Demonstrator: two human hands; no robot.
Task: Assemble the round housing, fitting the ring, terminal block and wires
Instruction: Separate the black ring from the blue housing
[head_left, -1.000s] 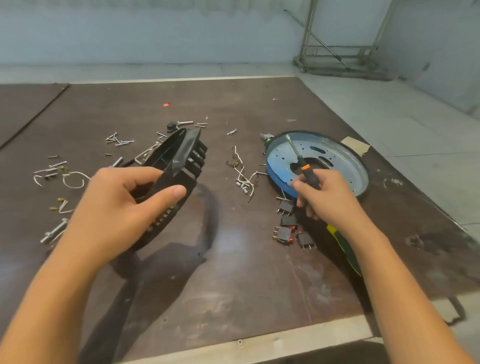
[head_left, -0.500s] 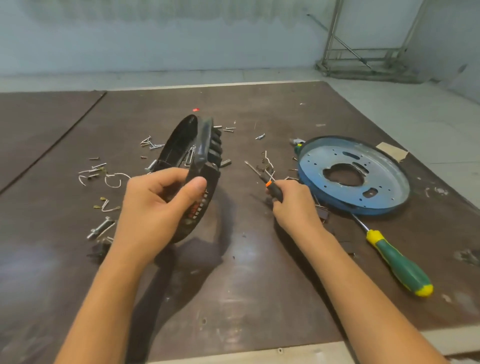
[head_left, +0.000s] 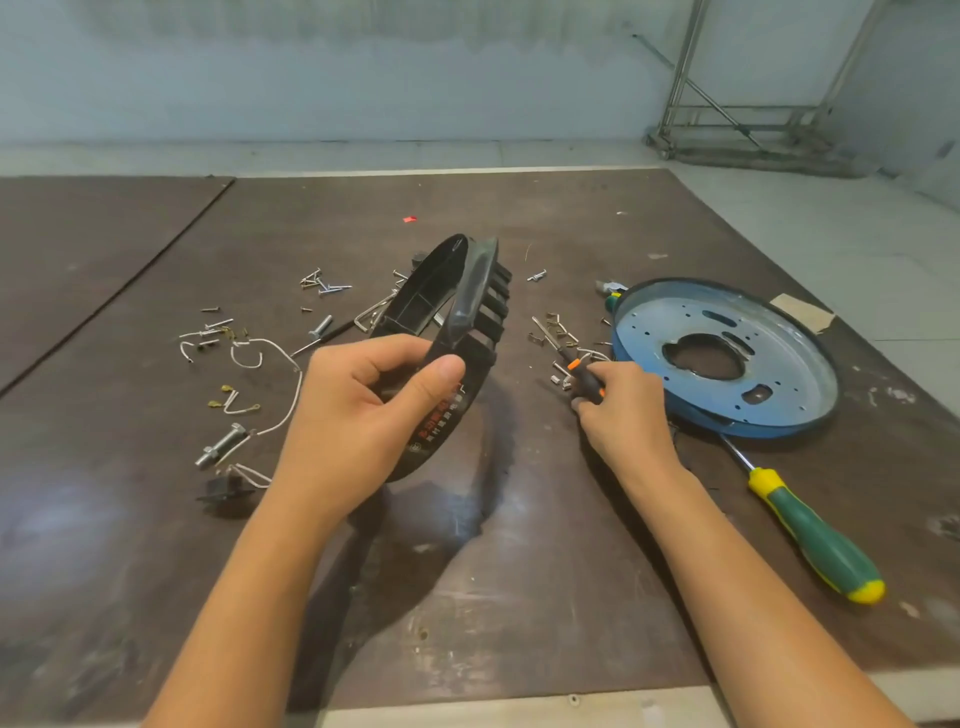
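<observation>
Left hand (head_left: 358, 415) hides housing (head_left: 470, 306) rim (right hand (head_left: 626, 410), screwdriver (head_left: 583, 375) handle).

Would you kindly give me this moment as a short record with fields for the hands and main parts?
left hand: grips black ring, held on edge
right hand: holds orange-and-black screwdriver, tip pointing away
blue round plate: flat on board, beyond right hand
green screwdriver: on board, shaft toward plate
white wires, bolt: left of ring

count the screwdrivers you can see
2: orange-handled screwdriver gripped in the right hand; green-handled screwdriver lying on the board near the blue plate. Others may hide in the clutter.
</observation>
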